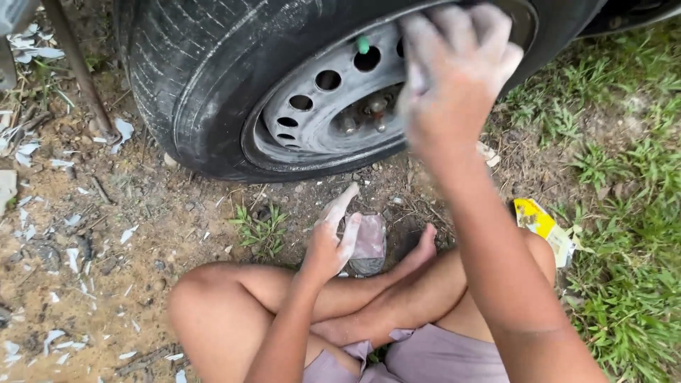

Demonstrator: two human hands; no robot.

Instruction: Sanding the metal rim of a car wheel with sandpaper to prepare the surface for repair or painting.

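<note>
Sitting cross-legged on dirt before a wheel [333, 106]. Steel rim [312, 117] dusty grey, lug nuts [369, 113] still on, green valve cap [363, 45] above the left hand [332, 237]. Looks mid-way: rim only partly gone over, lower arc still dirty. Right hand [454, 78] raised against the rim, fingers curled and powder-white, seemingly pressing something small; cannot tell what. Left hand lower, loosely open, fingertips resting on a small pouch [369, 245] on the ground beside the feet. Yellow wrapper [543, 227] right of the knee, on grass [624, 213].

Single head cam, looks steeply down, close over crossed legs [284, 298], faces wheel [333, 99] ahead
</note>
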